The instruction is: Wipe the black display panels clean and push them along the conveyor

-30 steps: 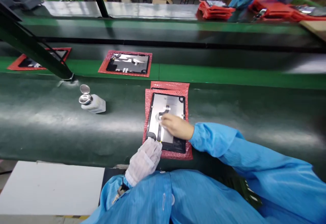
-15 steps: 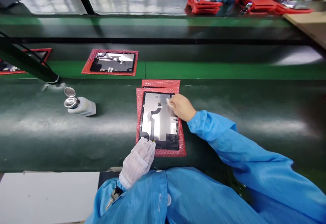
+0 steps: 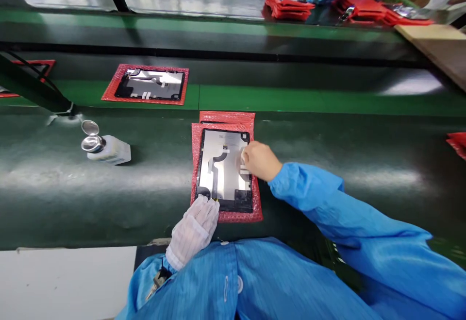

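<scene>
Our bare right hand [image 3: 260, 161] is curled around a white wipe [image 3: 243, 158], pressing it against the right side of a tablet panel [image 3: 223, 170]. The panel lies beneath that hand on red bubble wrap [image 3: 226, 216]. Our left hand [image 3: 192, 232], in a white striped glove, touches the panel's near edge; we cannot tell whether it grips anything. The print on the panel's label [image 3: 224, 138] is too small to read. Left of both hands sits a white dispensing bottle [image 3: 109, 150] with a metal top, and farther ahead, a second panel [image 3: 147, 84] lies on red wrap on the green surface [image 3: 309, 99].
</scene>
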Motion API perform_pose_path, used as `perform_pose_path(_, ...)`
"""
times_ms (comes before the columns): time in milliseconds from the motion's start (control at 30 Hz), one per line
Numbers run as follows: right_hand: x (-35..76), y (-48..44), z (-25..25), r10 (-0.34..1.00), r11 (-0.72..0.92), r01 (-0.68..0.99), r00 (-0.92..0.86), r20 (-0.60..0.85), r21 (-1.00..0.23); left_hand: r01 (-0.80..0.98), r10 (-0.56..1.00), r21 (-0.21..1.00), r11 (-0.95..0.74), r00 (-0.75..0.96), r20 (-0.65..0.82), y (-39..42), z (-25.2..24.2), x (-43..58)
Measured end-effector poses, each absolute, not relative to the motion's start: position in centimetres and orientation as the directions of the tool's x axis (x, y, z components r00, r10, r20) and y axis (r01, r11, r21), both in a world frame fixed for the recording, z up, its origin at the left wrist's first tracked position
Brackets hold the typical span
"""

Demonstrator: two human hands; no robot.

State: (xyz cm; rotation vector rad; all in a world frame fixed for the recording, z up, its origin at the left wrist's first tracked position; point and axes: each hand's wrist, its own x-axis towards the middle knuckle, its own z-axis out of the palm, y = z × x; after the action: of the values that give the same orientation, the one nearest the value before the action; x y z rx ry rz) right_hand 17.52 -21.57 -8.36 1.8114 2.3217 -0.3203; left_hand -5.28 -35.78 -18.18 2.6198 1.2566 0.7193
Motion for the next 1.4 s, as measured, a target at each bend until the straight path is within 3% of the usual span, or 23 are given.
perform_pose_path(200,17.5,-20.8,-7.7,0.917,0.252,0.968,-0.244,-0.316,-0.017,0.699,0.727,0.239,-0.674,0.570,0.382,-35.9,-17.9,-4.9)
perform_pose_path(333,17.4,-21.1,-8.2,0.944,0.226,0.974,-0.213,-0.252,0.022,0.706,0.730,0.223,-0.672,0.582,0.359,-36.1,-18.4,-4.8)
perform_pose_path(533,17.3,-23.3,-8.6,0.858,0.391,0.915,-0.400,-0.321,-0.096,0.714,0.739,0.222,-0.664,0.581,0.341,-36.3,-18.8,-4.7)
perform_pose_path(667,17.3,-22.7,-8.5,0.925,0.273,0.962,-0.265,-0.274,-0.010,0.719,0.722,0.152,-0.679,0.615,0.317,-36.1,-18.0,-4.7)
perform_pose_path(867,16.4,-24.2,-9.1,0.824,0.475,0.874,-0.484,-0.295,-0.105,0.721,0.727,0.147,-0.677,0.625,0.285,-36.0,-17.6,-4.8)
perform_pose_path(1000,16.2,-22.7,-9.7,0.939,0.292,0.956,-0.291,-0.185,-0.019,0.717,0.721,0.138,-0.683,0.631,0.287,-36.0,-17.7,-5.0)
perform_pose_path(1067,16.0,-22.5,-10.4,0.905,0.392,0.916,-0.401,-0.142,-0.084,0.708,0.710,0.131,-0.694,0.644,0.286,-36.1,-17.8,-5.1)
perform_pose_path(1167,15.9,-22.8,-11.6,0.751,0.627,0.746,-0.655,-0.081,-0.225,0.716,0.717,0.131,-0.686,0.634,0.290,-36.1,-17.8,-5.0)
perform_pose_path(1333,16.8,-22.2,-12.4,0.860,0.508,0.845,-0.510,0.035,-0.167,0.728,0.717,0.115,-0.676,0.614,0.329,-36.1,-17.3,-4.5)
perform_pose_path(1400,16.8,-22.7,-12.5,0.789,0.608,0.769,-0.614,0.035,-0.199,0.729,0.718,0.120,-0.674,0.608,0.338,-36.1,-17.1,-4.5)
